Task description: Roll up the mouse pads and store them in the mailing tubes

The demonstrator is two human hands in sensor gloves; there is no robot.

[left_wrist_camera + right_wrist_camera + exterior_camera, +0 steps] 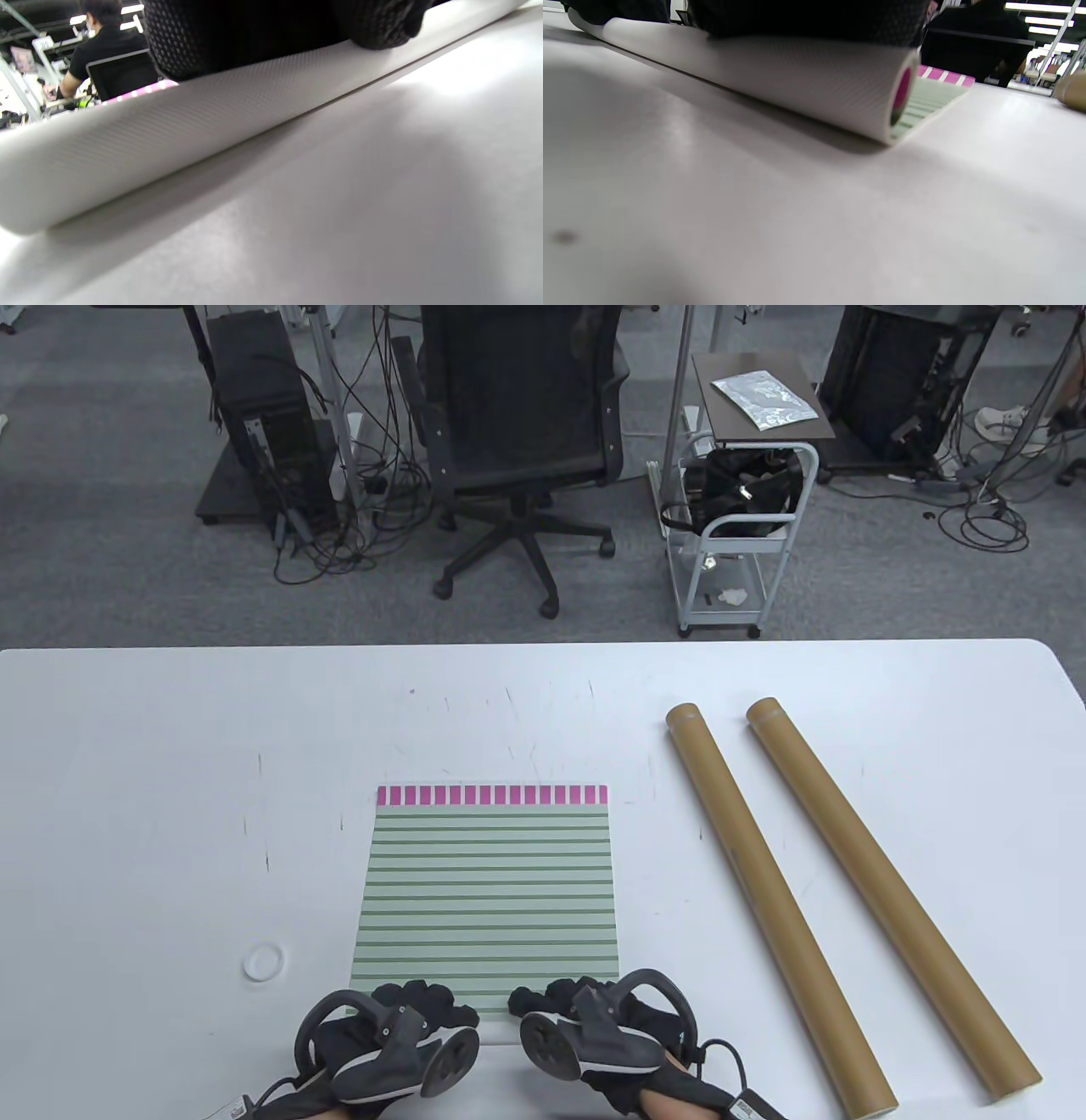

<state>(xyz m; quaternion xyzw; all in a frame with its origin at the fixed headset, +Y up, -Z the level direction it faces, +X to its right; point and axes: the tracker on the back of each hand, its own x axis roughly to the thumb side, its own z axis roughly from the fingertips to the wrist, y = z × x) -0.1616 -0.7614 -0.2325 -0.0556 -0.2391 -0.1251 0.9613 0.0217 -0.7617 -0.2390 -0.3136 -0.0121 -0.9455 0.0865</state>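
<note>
Both hands — left hand [399,1035] and right hand [594,1027] side by side — curl over the rolled near edge of the mouse pad [490,891], its roll lying crosswise before them, the flat striped remainder stretching away across the table [170,780] — mailing tubes [848,891] nearer the right.

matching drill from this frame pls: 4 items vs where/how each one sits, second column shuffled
Items:
1. mouse pad
2. mailing tubes
3. white ring
4. office chair

Places/states:
A. on the floor beyond the table's far edge
B. lying side by side on the table, right of the pad
C. partly rolled at its near end, under both hands
D. flat on the table, left of the pad

Pairs: 1-C, 2-B, 3-D, 4-A
</note>
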